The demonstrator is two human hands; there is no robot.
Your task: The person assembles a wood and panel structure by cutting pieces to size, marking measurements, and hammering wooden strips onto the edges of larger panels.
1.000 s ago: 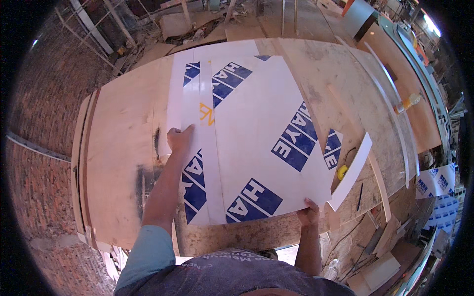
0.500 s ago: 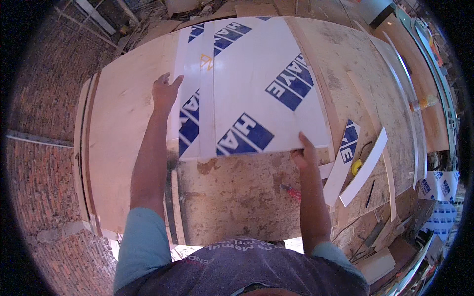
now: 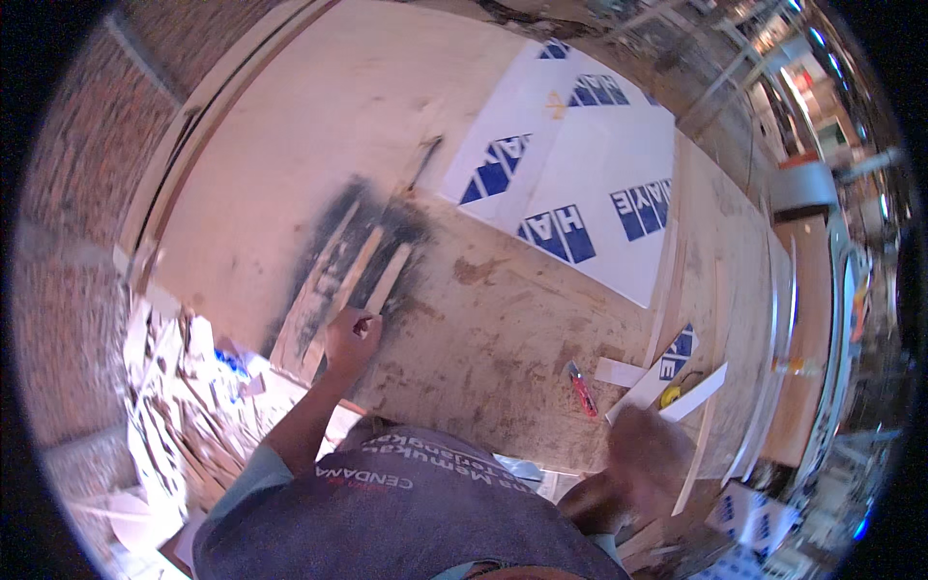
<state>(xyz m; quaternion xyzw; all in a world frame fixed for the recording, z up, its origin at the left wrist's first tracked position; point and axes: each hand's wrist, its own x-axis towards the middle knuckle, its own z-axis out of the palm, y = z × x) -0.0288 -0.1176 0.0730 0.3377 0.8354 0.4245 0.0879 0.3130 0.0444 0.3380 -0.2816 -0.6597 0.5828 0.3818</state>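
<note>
My left hand (image 3: pixel 352 336) is loosely curled over the near end of the wooden strips (image 3: pixel 360 266), which lie side by side on a black-stained patch. The hollow between its fingers looks dark, and I see nothing held there. My right hand (image 3: pixel 650 454) is smeared by motion at the table's near right edge, so its fingers cannot be read. Just beyond it are white cut strips (image 3: pixel 698 391), one with blue print (image 3: pixel 677 356), and a yellow tape measure (image 3: pixel 671 394). A red utility knife (image 3: pixel 583 390) lies left of these. The white panel with blue print (image 3: pixel 599 164) rests farther back, untouched.
A large plywood sheet (image 3: pixel 319 106) covers the far left of the worktable (image 3: pixel 464 367). Scraps and offcuts (image 3: pixel 193 406) are heaped on the floor at left, beside a brick wall (image 3: pixel 68 242). Long boards (image 3: pixel 802 338) line the right side.
Both hands have left the white panel. My left hand has come back toward me to the strips, and my right has dropped to the near right edge. The view has turned.
</note>
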